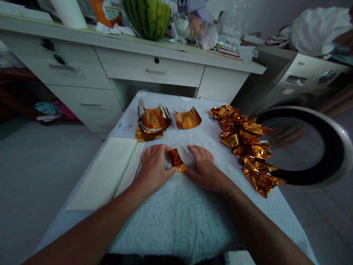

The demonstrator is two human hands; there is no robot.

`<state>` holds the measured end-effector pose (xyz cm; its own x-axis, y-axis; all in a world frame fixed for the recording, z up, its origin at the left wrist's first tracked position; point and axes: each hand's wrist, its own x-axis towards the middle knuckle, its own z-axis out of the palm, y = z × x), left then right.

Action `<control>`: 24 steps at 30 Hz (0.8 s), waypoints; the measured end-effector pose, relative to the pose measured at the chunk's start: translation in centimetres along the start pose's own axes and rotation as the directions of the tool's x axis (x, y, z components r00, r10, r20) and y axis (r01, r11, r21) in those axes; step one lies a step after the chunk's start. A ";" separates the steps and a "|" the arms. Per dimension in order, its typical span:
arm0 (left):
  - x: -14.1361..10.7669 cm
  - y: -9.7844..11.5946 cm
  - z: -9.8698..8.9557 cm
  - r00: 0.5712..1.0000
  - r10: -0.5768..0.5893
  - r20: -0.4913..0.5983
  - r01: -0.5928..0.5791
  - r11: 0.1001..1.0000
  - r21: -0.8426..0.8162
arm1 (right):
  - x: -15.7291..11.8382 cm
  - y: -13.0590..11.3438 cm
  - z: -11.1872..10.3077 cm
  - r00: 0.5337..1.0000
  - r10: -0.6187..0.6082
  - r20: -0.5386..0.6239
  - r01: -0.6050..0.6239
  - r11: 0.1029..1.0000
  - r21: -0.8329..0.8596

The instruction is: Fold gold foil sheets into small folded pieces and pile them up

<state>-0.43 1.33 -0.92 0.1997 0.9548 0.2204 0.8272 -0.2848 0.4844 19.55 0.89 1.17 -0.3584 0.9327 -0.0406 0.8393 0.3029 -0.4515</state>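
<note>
Glossy foil strip (175, 157); smooth, matt pale paper (103, 171); rough, matt cloth (179, 217).

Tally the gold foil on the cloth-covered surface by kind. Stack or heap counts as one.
Foil stack: 1
Separate curled foil sheet: 1
Small foil piece between left hand and right hand: 1
Foil heap, pieces overlapping too much to count singly: 1
Total: 4

Cloth-covered table (176, 217): golden foil (234, 141), white paper (102, 176)
</note>
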 end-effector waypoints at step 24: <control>0.0 1.4 -0.4 0.986 0.015 0.163 0.118 0.626 -0.771 | 2.9 -1.6 -0.8 0.995 0.098 -0.006 -0.062 0.675 0.735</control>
<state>0.57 0.90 0.08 0.2951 0.9515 0.0866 0.1363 -0.1317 0.9819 17.53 3.24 2.51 -0.2719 0.9591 -0.0792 0.2881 0.0026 -0.9576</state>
